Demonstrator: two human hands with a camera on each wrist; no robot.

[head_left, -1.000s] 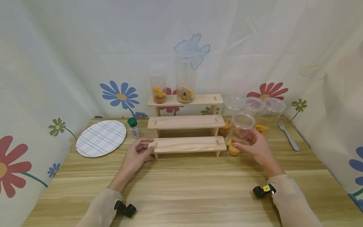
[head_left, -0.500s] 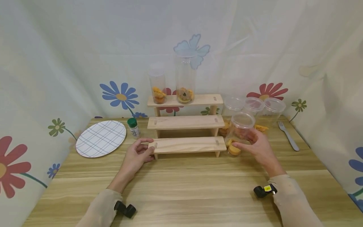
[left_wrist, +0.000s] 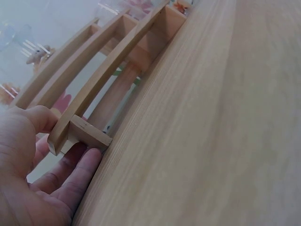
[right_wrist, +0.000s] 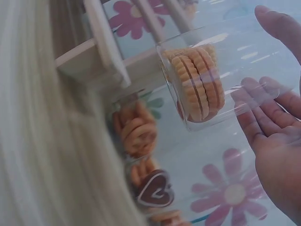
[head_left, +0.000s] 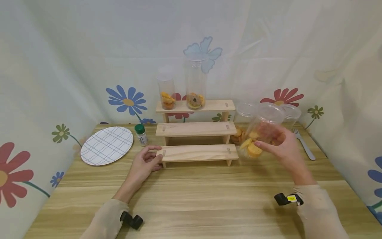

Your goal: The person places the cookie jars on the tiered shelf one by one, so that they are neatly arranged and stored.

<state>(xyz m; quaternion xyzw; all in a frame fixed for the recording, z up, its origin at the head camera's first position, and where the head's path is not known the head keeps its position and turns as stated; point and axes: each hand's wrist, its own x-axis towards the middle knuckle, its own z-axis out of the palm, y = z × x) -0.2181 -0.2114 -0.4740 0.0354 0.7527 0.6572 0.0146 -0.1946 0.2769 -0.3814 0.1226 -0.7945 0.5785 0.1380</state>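
A clear lidded jar (head_left: 259, 129) with sandwich biscuits (right_wrist: 197, 84) at its bottom is held by my right hand (head_left: 285, 144), thumb on one side and fingers on the other. In the right wrist view the jar is off the table, just right of the lowest step. A three-step wooden rack (head_left: 197, 152) stands in the middle of the table. My left hand (head_left: 146, 161) grips the left end of its lowest step, as the left wrist view also shows. Two clear jars, a shorter one (head_left: 165, 89) and a taller one (head_left: 195, 79), stand on the top step with biscuits inside.
Several more clear jars (head_left: 244, 114) of biscuits stand right of the rack, partly hidden by the held jar and hand. A fork (head_left: 305, 146) lies farther right. At left are a checked plate (head_left: 105, 146) and a green-capped shaker (head_left: 141, 134). Patterned cloth (head_left: 128, 66) surrounds the table.
My right hand has raised the jar from beside the lowest step and moved it slightly right. My left hand stays on the rack.
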